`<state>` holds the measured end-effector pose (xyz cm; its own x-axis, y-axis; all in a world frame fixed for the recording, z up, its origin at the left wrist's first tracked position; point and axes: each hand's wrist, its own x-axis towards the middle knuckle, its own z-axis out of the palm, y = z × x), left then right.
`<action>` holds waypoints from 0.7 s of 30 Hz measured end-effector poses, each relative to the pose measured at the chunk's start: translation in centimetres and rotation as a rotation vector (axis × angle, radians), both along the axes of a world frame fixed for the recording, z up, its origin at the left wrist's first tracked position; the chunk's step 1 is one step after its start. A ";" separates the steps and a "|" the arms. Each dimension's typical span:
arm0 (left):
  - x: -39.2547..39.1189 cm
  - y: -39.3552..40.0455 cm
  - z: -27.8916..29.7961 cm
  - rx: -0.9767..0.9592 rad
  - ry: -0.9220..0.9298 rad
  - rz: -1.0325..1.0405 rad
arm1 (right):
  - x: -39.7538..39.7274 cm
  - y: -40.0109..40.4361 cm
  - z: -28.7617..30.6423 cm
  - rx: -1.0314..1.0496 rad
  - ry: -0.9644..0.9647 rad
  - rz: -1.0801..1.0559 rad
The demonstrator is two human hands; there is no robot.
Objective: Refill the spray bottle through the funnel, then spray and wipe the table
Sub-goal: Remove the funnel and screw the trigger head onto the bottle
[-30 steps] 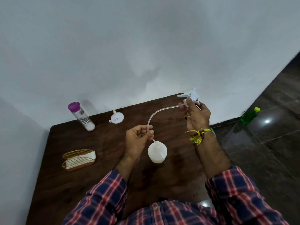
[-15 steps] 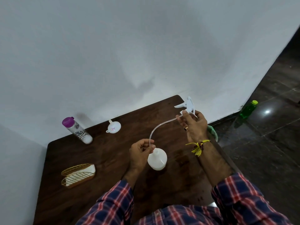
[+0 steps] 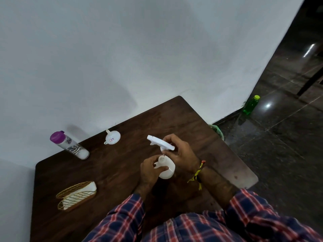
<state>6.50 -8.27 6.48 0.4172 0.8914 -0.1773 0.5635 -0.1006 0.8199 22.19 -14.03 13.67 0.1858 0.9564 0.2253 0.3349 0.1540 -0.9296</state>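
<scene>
White plastic is being handled over the table (image 3: 111, 172): the spray bottle (image 3: 167, 169) is being gripped around its shoulder by the left hand (image 3: 150, 170), fingers curled on it, while the trigger head (image 3: 160, 143) is being pinched and held just above the bottle's neck by the right hand (image 3: 181, 154), its dip tube seemingly going down into the opening. Whether liquid is inside the bottle cannot be told. The head is judged as being fitted on, so the refill looks finished; tightening, spraying and wiping are judged as remaining, and no wet patch is being shown on the wood. The funnel (image 3: 112, 136) is lying well apart, near the wall (image 3: 122, 58), and a purple-capped bottle (image 3: 70, 144) is standing at the far left edge. A wire holder (image 3: 76, 195) with white tissue is sitting at the near left. On the dark tiled floor (image 3: 288, 145), 1 green bottle (image 3: 250, 105) is standing against the wall.
</scene>
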 end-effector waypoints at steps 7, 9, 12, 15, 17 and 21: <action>-0.2 -0.4 -0.7 -0.030 -0.008 0.019 | -0.5 0.3 -2.9 -0.102 -0.117 0.055; -0.3 -0.5 -0.9 -0.012 -0.022 0.010 | -0.8 0.3 -3.6 -0.139 -0.165 0.069; -0.3 -0.5 -1.3 -0.004 -0.017 0.019 | -0.9 0.6 -4.2 -0.160 -0.183 0.087; -0.3 -0.3 -1.8 -0.028 0.008 0.033 | 0.0 1.2 -4.0 -0.195 -0.274 0.209; -0.4 -0.3 -2.3 -0.064 -0.018 0.038 | 0.4 1.4 -3.7 -0.200 -0.297 0.262; -0.6 -0.1 -2.8 -0.087 -0.037 0.042 | 0.0 1.1 -3.8 -0.163 -0.258 0.192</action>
